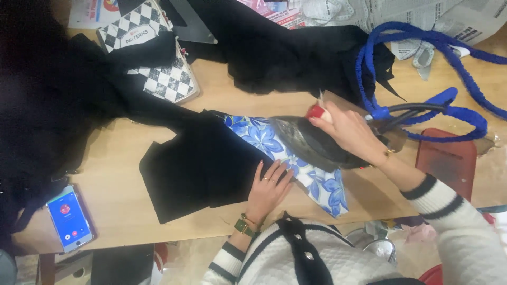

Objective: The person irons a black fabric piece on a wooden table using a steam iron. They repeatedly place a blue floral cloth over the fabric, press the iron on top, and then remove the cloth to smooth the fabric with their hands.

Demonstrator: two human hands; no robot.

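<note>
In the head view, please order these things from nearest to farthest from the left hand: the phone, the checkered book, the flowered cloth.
From the left hand:
1. Flowered cloth, touching it, just right.
2. Checkered book, up and to the left.
3. Phone, far left, at the table edge.

A dark, heavy metal clothes iron [309, 141] with a red knob at its handle sits just right of the frame's centre, its pointed nose aimed toward the upper left, its soleplate flat on a strip of white cotton fabric printed with blue flowers [296, 161]. That strip runs diagonally from the centre down toward the lower right — partly tucked under a flat piece of black cloth [198, 169], which spreads left of centre on the wooden tabletop, its edges angular and smooth.
</note>
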